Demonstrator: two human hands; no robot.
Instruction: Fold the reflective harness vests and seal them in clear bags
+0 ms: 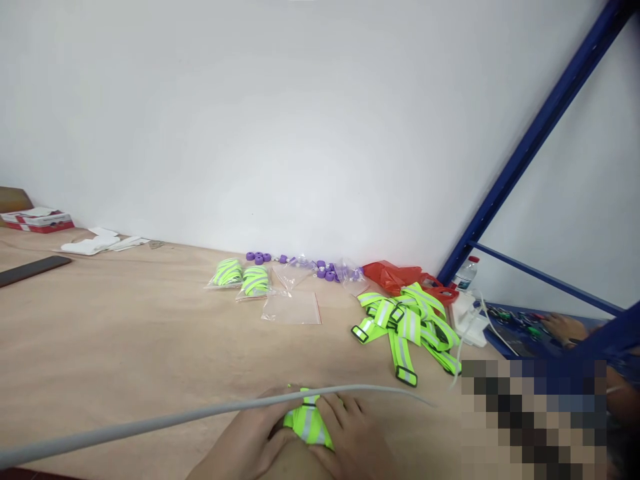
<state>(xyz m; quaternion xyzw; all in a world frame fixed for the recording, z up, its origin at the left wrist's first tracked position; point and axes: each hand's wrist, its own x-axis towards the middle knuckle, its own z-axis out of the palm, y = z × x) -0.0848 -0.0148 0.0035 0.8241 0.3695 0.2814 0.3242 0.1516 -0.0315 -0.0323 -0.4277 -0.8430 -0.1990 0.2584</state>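
Observation:
A folded bundle of lime-yellow reflective strap (309,428) with a silver stripe lies low in the head view, between my hands at the table's near edge. My left hand (257,430) is closed around its left side, thumb at the front. On the other side, my right hand (353,430) presses its curled fingers over the bundle's top and right. A loose pile of reflective straps (410,323) with black buckles lies to the right. Two clear bags (256,281) hold rolled straps, and beside them lies a flat clear zip bag (293,309).
A grey cable (200,415) crosses in front of my hands. Purple round pieces (259,257), a red plastic bag (393,277) and a water bottle (467,273) line the wall. Beyond the blue frame (530,143) a co-worker's hand (565,328) shows. White papers (100,241) lie left.

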